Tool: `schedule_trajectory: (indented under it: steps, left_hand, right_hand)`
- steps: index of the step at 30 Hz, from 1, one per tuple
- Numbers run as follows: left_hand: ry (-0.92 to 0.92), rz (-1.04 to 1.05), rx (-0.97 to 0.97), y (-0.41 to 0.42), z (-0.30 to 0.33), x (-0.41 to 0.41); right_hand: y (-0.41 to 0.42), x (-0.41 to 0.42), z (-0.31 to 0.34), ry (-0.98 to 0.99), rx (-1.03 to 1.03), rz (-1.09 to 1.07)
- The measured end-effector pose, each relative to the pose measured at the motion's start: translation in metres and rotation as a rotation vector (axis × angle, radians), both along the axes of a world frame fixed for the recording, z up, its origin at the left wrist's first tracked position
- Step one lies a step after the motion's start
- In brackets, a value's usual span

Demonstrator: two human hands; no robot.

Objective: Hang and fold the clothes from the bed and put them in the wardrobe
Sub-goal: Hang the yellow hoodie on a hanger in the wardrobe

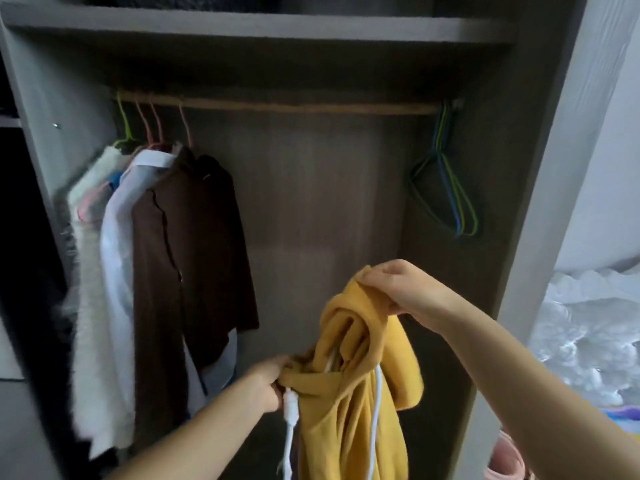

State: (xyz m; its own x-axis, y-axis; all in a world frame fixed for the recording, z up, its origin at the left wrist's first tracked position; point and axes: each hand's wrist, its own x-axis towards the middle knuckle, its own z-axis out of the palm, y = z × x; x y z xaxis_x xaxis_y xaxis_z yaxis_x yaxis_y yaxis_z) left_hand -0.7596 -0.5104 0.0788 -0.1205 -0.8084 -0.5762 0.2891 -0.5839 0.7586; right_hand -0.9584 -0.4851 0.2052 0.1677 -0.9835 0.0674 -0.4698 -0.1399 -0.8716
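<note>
Fingers (277,375) of the left hand (268,384) curled tight on one low corner of the yellow hoodie (349,393), right by its white cord (290,407). Fingers of the right hand (394,289) pinching the top of the same hoodie, higher up and further right. Hangs long and straight down between both hands, out in front of the open wardrobe (540,168), not on a hanger yet.

Going left to right inside the wardrobe: a fluffy white top (93,265), a white shirt (119,258) and a brown shirt (194,258), all hanging close together from the wooden rail (294,107). Then a wide bare stretch of rail in the middle. Then spare hangers (446,188), green and blue, at the far right end with nothing on them.

Spare hangers up and to the right of the hoodie, so closer to the right hand. Probably needs one of those next, with the left hand keeping hold of the hoodie.

Off to the right, outside the wardrobe, something white and crinkly (588,323).
</note>
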Motion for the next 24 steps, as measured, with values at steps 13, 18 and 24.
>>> schedule_trajectory:
  steps: [13, 18, 24]
  left_hand:
    - [0.152, 0.041, -0.087, -0.101, 0.077, -0.019]
    - [0.180, -0.028, -0.106, -0.120, 0.076, -0.011]
    - [0.137, -0.054, -0.107, -0.141, 0.084, 0.024]
  right_hand:
    - [-0.156, -0.050, 0.112, 0.979, -0.508, -0.803]
    - [-0.185, -0.087, 0.132, 1.258, -0.234, -0.938]
    - [-0.213, -0.104, 0.125, 1.075, -0.335, -1.083]
